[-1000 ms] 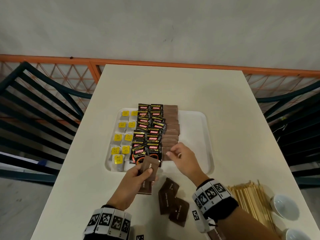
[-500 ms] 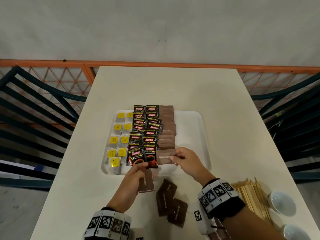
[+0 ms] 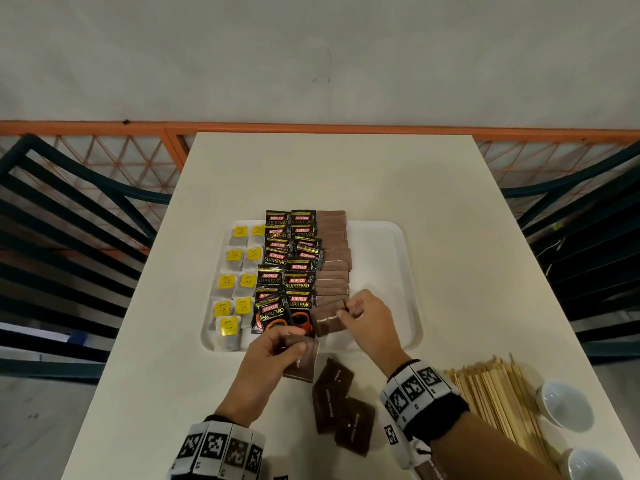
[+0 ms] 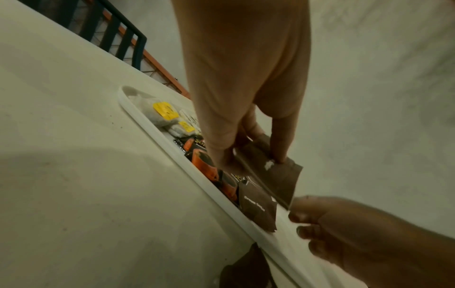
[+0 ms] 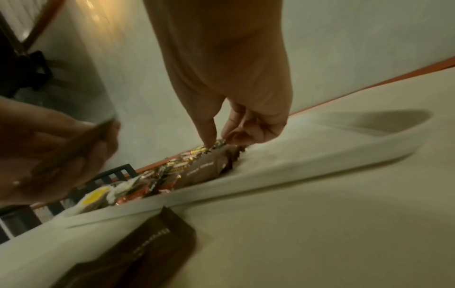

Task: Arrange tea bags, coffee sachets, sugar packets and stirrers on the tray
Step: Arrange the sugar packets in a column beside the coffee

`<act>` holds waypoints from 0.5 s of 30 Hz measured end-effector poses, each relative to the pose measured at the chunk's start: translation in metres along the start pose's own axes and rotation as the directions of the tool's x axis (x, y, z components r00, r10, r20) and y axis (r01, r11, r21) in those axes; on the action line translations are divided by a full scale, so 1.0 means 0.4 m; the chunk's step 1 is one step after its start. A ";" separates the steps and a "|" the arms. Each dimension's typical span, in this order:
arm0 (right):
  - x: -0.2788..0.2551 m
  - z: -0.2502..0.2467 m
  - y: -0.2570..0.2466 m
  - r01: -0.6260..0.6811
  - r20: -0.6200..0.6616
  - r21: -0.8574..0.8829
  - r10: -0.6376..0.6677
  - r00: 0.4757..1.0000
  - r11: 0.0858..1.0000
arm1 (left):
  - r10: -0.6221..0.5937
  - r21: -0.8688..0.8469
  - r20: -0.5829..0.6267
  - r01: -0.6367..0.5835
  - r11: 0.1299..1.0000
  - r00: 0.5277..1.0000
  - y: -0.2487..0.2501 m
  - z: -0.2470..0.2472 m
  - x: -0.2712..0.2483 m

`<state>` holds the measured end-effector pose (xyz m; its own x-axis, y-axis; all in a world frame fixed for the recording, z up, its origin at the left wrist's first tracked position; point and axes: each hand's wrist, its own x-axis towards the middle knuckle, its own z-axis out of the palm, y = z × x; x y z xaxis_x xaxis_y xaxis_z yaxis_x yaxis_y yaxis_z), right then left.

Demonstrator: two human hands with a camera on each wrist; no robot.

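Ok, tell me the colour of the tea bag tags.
Yellow, on the tea bags at the tray's left side; clearest in the head view.

Both my forearms reach forward over the table, each wrist wrapped in a marker band. My left hand [image 3: 273, 355] is curled, thumb on top, pinching a brown sugar packet [image 3: 303, 363]. My right hand [image 3: 369, 318] sits further forward, fingers bent, thumb and fingertips touching the edge of another brown packet [image 3: 327, 319] lying flat.
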<state>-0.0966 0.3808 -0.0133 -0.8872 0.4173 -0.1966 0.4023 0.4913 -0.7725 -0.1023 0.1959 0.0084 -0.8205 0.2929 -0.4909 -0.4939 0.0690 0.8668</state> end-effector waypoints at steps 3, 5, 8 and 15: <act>-0.044 -0.027 -0.033 0.088 0.191 0.068 -0.099 0.977 0.994 | 0.048 0.044 -0.031 -0.047 0.998 0.998 -0.009 0.009 0.009; -0.077 -0.033 -0.043 0.064 0.412 0.098 -0.099 0.906 0.993 | 0.083 0.051 -0.058 -0.080 0.995 0.995 -0.011 0.018 0.015; -0.098 -0.026 -0.021 0.066 0.485 0.119 -0.116 0.867 0.991 | 0.088 0.032 -0.048 -0.086 0.996 0.995 -0.009 0.028 0.015; -0.057 -0.054 0.012 0.026 0.343 0.201 -0.095 0.935 0.979 | 0.102 0.416 0.047 -0.113 0.903 0.994 -0.048 0.012 0.005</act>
<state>-0.0696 0.3903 0.0006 -0.9449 0.0811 -0.3170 0.3253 0.3385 -0.8830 -0.0928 0.1996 -0.0089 -0.8522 0.3432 -0.3950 -0.2338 0.4256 0.8742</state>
